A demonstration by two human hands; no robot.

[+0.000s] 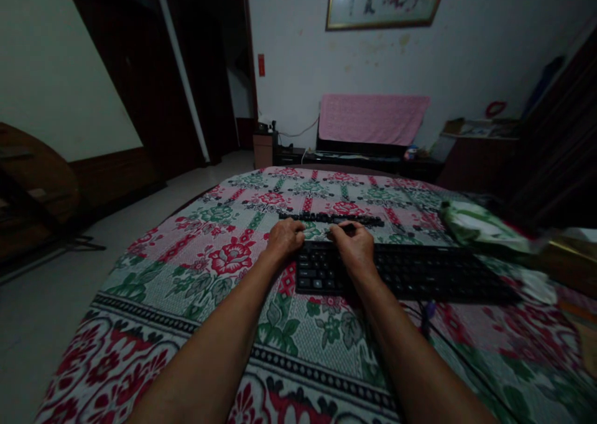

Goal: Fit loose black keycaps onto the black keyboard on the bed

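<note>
A black keyboard (433, 268) lies across the patterned cloth, its left end between my forearms. My left hand (285, 237) rests by the keyboard's upper left corner with its fingers curled; whatever is inside them is hidden. Over the keyboard's back edge, my right hand (355, 242) pinches a small black piece (347, 227) that looks like a keycap. Just beyond both hands runs a row of small black keycaps (326, 217) on the cloth. The keyboard's part under my right wrist is covered from view.
A floral tablecloth (228, 259) covers the table. A cable (466, 362) with a purple plug (430, 309) trails in front of the keyboard. On the right lie a green-and-white packet (482, 228) and crumpled white tissue (538, 286). Behind, a pink towel (373, 119) drapes over a screen-like object.
</note>
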